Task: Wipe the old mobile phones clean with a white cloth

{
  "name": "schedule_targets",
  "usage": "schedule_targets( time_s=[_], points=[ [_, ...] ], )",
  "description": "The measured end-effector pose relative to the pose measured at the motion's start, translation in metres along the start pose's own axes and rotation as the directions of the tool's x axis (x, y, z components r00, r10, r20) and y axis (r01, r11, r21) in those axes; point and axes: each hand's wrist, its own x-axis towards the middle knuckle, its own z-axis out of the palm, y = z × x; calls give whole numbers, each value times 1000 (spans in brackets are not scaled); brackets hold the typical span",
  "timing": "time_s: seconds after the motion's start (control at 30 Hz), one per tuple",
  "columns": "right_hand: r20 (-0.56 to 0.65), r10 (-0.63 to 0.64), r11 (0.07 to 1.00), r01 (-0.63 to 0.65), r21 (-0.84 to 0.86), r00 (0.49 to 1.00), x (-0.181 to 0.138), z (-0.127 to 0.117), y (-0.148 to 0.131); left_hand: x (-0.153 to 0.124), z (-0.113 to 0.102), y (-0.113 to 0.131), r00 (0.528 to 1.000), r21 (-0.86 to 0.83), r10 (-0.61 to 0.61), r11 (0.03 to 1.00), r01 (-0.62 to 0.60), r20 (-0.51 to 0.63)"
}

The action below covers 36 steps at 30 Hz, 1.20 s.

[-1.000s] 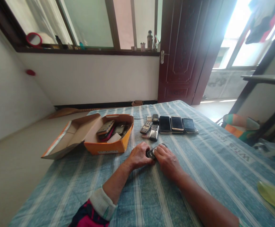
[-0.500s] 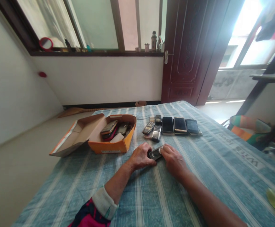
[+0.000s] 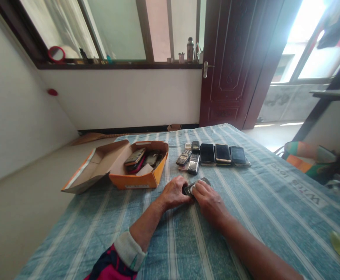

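The left hand (image 3: 174, 193) holds a small dark phone (image 3: 188, 190) just over the striped blue cloth (image 3: 184, 241), near the other phones (image 3: 207, 154), while the right hand (image 3: 210, 199) pinches something white (image 3: 193, 189) against it.

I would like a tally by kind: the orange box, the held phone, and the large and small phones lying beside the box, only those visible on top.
Orange box: 1
Held phone: 1
Large phones: 3
Small phones: 4
Total: 9
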Motion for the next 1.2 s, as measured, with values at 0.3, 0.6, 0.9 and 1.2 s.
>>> schedule_targets(
  time_s=[0.3, 0.6, 0.9, 1.2],
  points=[
    [33, 118, 993, -117, -11, 992, 1, -8, 14, 1, -3, 1, 1000, -11, -7, 1000, 7, 15],
    [60, 129, 992, -128, -23, 990, -2, -13, 8, 3, -3, 1, 1000, -9, -9, 1000, 9, 17],
    [78, 58, 997, -61, 37, 995, 2, -17, -5, 6, -2, -2, 1000, -19, 4, 1000, -4, 1],
    [64, 239, 970, -236, -55, 969, 2, -19, 23, 4, -6, 2, 1000, -17, -8, 1000, 8, 3]
  ],
)
